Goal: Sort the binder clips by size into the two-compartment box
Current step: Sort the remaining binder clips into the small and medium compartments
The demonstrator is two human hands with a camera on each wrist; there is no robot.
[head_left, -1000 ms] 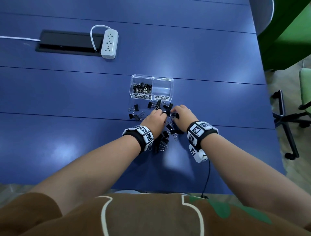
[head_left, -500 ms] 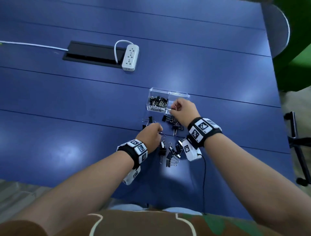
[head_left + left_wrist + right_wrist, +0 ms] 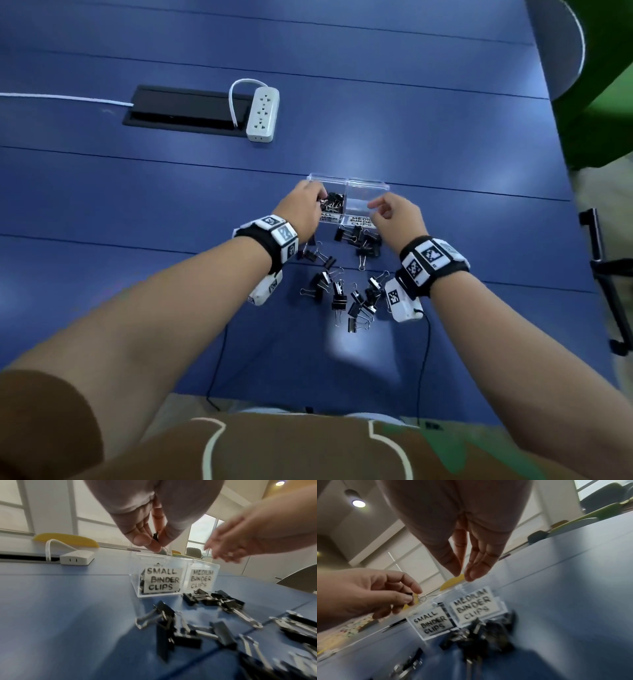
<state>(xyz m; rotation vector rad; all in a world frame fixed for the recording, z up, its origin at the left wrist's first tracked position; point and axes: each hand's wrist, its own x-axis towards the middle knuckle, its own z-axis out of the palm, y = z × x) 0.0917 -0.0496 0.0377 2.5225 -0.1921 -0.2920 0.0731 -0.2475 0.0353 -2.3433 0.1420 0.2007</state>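
Pinching a small binder clip (image 3: 155,537) between thumb and fingertips, left hand (image 3: 303,209) poised over the left compartment of the clear box (image 3: 368,185), wire handles of the clip pointing down toward the rim. Already holding a heap of small clips (image 3: 334,202) in that left compartment; right compartment looking clear through its walls. Hovering just above the right compartment, right hand (image 3: 397,214) with fingers loosely extended, thumb and fingertips close together, gripping nothing. Scattered between box and near edge of the table (image 3: 137,205): loose black binder clips (image 3: 342,291) with silver handles, one cluster touching the box's front wall, the rest spread toward the wrists. Blue table with thin seams running across; toward the far edge, a black cable hatch (image 3: 185,111) and a white power strip (image 3: 262,114) with its cord. Beyond, white panelled walls, windows, yellow and grey chair backs, a round ceiling light. Handwritten labels on the box front: "SMALL BINDER CLIPS" (image 3: 162,582) left, "MEDIUM BINDER CLIPS" (image 3: 201,579) right.
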